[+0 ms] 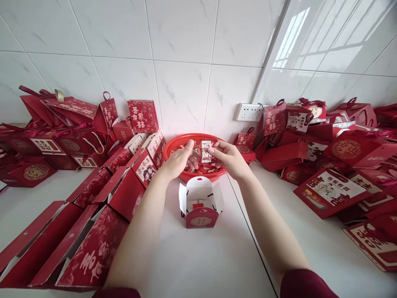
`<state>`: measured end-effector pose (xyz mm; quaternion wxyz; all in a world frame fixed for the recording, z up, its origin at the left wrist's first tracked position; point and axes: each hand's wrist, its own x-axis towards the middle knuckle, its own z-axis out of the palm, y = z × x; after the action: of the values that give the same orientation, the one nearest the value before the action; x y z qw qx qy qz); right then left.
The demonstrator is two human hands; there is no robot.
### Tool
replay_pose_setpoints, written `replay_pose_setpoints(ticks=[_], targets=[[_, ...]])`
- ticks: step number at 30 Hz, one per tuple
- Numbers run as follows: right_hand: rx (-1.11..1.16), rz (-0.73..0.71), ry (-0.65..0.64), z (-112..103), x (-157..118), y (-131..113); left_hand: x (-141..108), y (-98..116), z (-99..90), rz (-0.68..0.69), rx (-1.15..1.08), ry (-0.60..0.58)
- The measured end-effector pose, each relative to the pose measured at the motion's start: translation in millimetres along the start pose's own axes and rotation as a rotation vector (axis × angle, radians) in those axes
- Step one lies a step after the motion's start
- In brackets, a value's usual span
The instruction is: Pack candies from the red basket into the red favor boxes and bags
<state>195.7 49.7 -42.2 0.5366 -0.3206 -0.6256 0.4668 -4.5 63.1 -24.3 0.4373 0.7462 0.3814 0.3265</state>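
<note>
My right hand [230,157] pinches a small red-and-white wrapped packet [206,151] between thumb and fingers, held up over a red plastic basket [170,145]. At the packet's left side is my left hand [179,160], its thumb raised apart from its fingers; whether it touches the packet's edge is unclear. Several small red wrapped packets [207,169] lie in the basket beneath both hands. Between my forearms stands a small red gift box [202,217], its white-lined flaps spread open. Something red lies inside that box [197,205].
Rows of open red boxes [93,244] line the left side, with red bags [70,108] behind them. Red gift boxes [331,190] are heaped on the right. A white power strip [249,112] is on the tiled wall behind the basket.
</note>
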Motion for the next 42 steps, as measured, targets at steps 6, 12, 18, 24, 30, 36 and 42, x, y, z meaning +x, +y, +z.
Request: replay_pose_setpoints(ticks=[6, 12, 18, 24, 30, 36, 42], targets=[[0.046, -0.081, 0.007, 9.6, -28.2, -21.1, -8.6, 19.5, 7.8, 0.149, 0.018, -0.104], [-0.08, -0.103, 0.106, 2.7, -24.6, -18.4, -5.6, 18.2, 9.0, 0.184, -0.078, 0.154], [0.078, -0.01, -0.082, 2.4, -23.9, -18.1, -7.9, 19.7, -3.2, 0.218, -0.151, 0.205], [0.071, -0.026, -0.032, 7.5, -26.8, -20.4, -14.7, 26.9, -6.7, 0.128, 0.046, 0.102], [0.04, -0.039, -0.072, 9.3, -31.3, -28.4, -14.1, 23.1, -7.4, 0.166, -0.041, 0.079], [0.01, -0.038, -0.041, 10.4, -31.6, -29.2, -13.0, 23.6, -4.1, 0.225, 0.047, 0.083], [0.052, -0.031, -0.052, 9.0, -30.3, -25.8, -15.2, 29.3, -0.1, 0.236, 0.128, 0.082]])
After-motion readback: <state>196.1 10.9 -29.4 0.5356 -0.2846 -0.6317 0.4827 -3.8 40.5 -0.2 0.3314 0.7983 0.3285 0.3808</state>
